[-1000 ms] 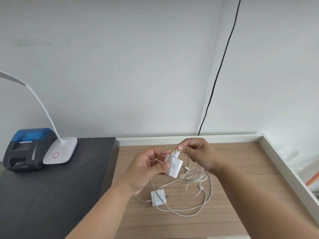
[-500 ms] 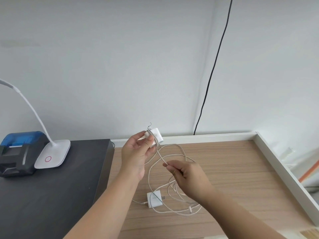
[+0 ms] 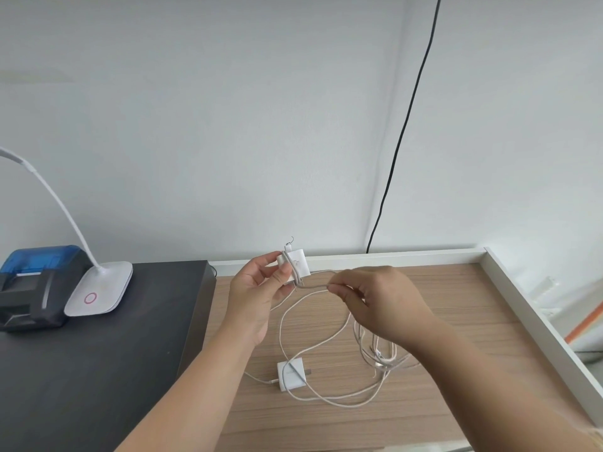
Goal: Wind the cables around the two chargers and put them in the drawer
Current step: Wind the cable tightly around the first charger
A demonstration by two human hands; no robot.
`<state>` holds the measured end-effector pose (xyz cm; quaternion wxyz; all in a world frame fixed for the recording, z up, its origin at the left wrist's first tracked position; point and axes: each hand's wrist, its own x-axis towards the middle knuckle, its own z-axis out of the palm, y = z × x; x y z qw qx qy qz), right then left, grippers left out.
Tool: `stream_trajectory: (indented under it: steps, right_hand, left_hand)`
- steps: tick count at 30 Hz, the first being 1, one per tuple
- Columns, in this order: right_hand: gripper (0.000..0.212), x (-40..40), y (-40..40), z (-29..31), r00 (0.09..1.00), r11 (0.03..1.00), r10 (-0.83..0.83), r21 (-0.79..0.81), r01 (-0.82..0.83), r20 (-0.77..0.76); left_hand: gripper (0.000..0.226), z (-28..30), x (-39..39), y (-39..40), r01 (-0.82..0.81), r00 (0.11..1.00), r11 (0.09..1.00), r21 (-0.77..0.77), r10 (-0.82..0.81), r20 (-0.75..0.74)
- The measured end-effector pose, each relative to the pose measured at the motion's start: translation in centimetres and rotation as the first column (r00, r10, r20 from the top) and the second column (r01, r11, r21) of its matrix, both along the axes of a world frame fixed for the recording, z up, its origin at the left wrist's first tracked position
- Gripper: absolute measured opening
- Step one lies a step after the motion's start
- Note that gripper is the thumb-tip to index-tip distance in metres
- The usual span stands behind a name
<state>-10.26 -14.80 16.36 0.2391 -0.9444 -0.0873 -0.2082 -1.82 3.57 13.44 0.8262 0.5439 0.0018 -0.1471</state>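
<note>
My left hand [image 3: 261, 288] holds a white charger [image 3: 297, 265] up above the wooden desk, with a turn of its white cable over the block. My right hand [image 3: 375, 301] pinches that cable [image 3: 315, 285] just right of the charger and holds it taut. The rest of the cable hangs down in loose loops [image 3: 378, 353] onto the desk. A second white charger [image 3: 291, 375] lies flat on the desk below my hands, its own cable running around it. No drawer is in view.
A black cabinet top [image 3: 98, 370] on the left carries a white desk lamp [image 3: 101, 288] and a blue-lidded printer [image 3: 32, 282]. The wooden desk [image 3: 456, 305] has a raised white rim [image 3: 535, 321] at the back and right. A black wire [image 3: 404, 125] runs down the wall.
My left hand lifted the charger up and away from the desk. My right hand slid along the cable, dropped low, then came back up beside the charger with the cable pulled tight.
</note>
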Motion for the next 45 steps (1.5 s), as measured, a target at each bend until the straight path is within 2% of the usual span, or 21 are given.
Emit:
stream_trajectory:
  steps: [2, 5, 8, 14, 17, 19, 22, 30, 33, 35, 38, 41, 45]
  right_hand:
    - [0.021, 0.3, 0.2, 0.3, 1.000, 1.000, 0.016, -0.008, -0.016, 0.012]
    - [0.029, 1.1, 0.1, 1.1, 0.999, 0.999, 0.020, -0.027, -0.019, 0.049]
    - [0.020, 1.7, -0.1, 1.8, 0.996, 0.997, 0.045, -0.067, -0.040, 0.073]
    - [0.019, 1.6, 0.6, 2.1, 0.987, 0.991, 0.129, -0.038, -0.126, 0.098]
    - [0.014, 1.3, 1.2, 2.2, 0.977, 0.977, 0.199, -0.097, -0.191, 0.074]
    - [0.016, 1.4, 1.4, 2.2, 0.977, 0.973, 0.203, -0.130, -0.193, 0.066]
    - [0.015, 1.8, 1.0, 2.3, 0.988, 0.988, 0.141, -0.068, -0.137, 0.061]
    - [0.010, 2.2, 0.2, 2.4, 0.988, 0.987, 0.157, 0.028, -0.156, -0.011]
    - [0.006, 2.4, -0.2, 2.3, 0.984, 0.984, 0.163, 0.085, -0.156, -0.075]
    - [0.012, 2.6, -0.5, 1.9, 0.968, 0.968, 0.181, 0.203, -0.144, -0.174]
    - [0.012, 2.5, -0.4, 0.5, 0.930, 0.867, 0.242, 0.491, -0.079, -0.278]
    - [0.011, 2.0, 0.0, -0.8, 0.910, 0.693, 0.301, 0.721, -0.003, -0.286]
    - [0.016, 1.0, 1.8, -2.5, 0.883, 0.450, 0.353, 0.884, 0.130, -0.310]
  left_hand:
    - [0.032, 0.0, 0.0, 0.2, 0.021, 1.000, 1.000, 0.011, -0.021, 0.006]
    - [0.033, -0.1, -0.3, 0.6, 0.106, 0.988, 0.988, 0.115, -0.117, 0.096]
    - [0.031, 0.3, -0.5, 1.0, 0.161, 0.970, 0.969, 0.186, -0.190, 0.152]
    - [0.027, 0.9, -0.5, 1.4, 0.133, 0.970, 0.966, 0.222, -0.172, 0.169]
    - [0.034, 0.5, -1.0, 0.9, 0.071, 0.985, 0.966, 0.250, -0.107, 0.134]
    - [0.031, 0.3, -1.4, 0.6, 0.064, 0.986, 0.958, 0.281, -0.104, 0.129]
    - [0.019, 0.1, -2.0, 0.3, 0.062, 0.979, 0.945, 0.321, -0.121, 0.165]
    - [0.018, 0.7, -2.6, 1.0, 0.184, 0.938, 0.920, 0.346, -0.269, 0.218]
    - [0.022, 0.0, -2.9, 1.7, 0.267, 0.894, 0.849, 0.456, -0.395, 0.212]
    - [0.025, -0.2, -3.3, 2.2, 0.323, 0.867, 0.811, 0.487, -0.460, 0.192]
    - [0.034, 0.3, -3.5, 3.0, 0.376, 0.842, 0.805, 0.459, -0.504, 0.193]
    - [0.049, 0.8, -3.6, 3.2, 0.409, 0.837, 0.826, 0.387, -0.509, 0.203]
    - [0.043, 1.4, -3.8, 3.2, 0.406, 0.858, 0.871, 0.277, -0.468, 0.213]
